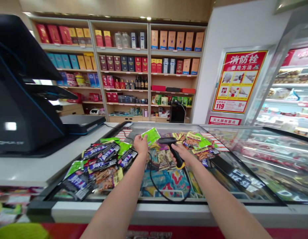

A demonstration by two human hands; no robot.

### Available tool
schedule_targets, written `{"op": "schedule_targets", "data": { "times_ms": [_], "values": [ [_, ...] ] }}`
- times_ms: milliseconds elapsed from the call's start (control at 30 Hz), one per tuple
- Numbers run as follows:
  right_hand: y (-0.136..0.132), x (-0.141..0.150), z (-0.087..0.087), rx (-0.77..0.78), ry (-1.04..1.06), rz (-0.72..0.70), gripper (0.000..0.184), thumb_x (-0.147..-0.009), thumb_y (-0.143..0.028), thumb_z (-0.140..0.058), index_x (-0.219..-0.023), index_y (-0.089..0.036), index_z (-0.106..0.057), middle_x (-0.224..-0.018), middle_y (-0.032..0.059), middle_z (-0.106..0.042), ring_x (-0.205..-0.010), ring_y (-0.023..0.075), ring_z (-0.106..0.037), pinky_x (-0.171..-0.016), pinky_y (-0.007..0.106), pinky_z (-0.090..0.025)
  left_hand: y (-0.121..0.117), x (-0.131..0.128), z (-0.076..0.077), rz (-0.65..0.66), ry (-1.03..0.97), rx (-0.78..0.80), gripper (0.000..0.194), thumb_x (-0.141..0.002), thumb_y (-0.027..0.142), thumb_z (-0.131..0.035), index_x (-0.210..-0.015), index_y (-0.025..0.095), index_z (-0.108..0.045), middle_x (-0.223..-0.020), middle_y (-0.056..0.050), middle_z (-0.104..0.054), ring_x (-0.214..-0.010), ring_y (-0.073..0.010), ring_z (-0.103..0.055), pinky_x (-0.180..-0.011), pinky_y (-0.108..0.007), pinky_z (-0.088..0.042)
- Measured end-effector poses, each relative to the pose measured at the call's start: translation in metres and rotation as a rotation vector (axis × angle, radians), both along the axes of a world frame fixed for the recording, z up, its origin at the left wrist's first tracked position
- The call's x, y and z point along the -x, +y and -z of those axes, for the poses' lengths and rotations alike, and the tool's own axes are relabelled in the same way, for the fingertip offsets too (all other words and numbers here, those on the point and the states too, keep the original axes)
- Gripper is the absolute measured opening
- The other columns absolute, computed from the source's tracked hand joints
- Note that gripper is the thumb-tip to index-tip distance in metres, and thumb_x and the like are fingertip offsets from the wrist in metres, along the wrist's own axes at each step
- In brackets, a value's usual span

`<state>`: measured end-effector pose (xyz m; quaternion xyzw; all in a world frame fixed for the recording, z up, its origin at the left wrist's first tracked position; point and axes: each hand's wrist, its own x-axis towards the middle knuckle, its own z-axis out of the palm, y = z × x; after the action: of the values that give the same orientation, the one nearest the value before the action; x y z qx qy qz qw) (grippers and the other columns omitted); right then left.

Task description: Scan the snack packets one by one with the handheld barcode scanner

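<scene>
Between the fingers of my left hand (pixel 141 144) is a bright green snack packet (pixel 152 136), held up by its left edge. My right hand (pixel 181 153) is wrapped round the handle of a black and yellow barcode scanner (pixel 177 154), whose head is turned left toward the packet. The scanner's black cable (pixel 154 184) loops down over the glass of the freezer. Left of my left hand lies a heap of dark blue, green and clear snack packets (pixel 104 157). Beyond my right hand is a smaller pile of snack packets (pixel 197 142).
A glass-topped chest freezer (pixel 250 196) spans the front, with goods visible under its lid. At left, a black point-of-sale terminal (pixel 24 109) and a flat scale (pixel 81 122) stand on a white counter (pixel 17 169). Shelves (pixel 124 51) of boxes and bottles line the back wall.
</scene>
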<state>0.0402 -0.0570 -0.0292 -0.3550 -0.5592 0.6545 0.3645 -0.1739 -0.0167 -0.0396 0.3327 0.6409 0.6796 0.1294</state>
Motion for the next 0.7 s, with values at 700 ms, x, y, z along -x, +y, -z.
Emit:
{"op": "schedule_targets", "data": {
  "times_ms": [700],
  "values": [
    [-0.02,0.196,-0.006,-0.037,-0.061,-0.374,0.035,-0.08,-0.053,-0.061,-0.082,-0.022,-0.044,-0.051,-0.0059,-0.055,-0.037,0.0107,-0.05,-0.036,0.021,-0.04,-0.098,0.176,-0.035,-0.381,0.289,0.332,0.039,-0.073,0.027,-0.062,-0.112,0.023,-0.06,-0.121,-0.014,-0.061,-0.116,-0.0343,-0.052,-0.093,-0.054,-0.039]
  ]
}}
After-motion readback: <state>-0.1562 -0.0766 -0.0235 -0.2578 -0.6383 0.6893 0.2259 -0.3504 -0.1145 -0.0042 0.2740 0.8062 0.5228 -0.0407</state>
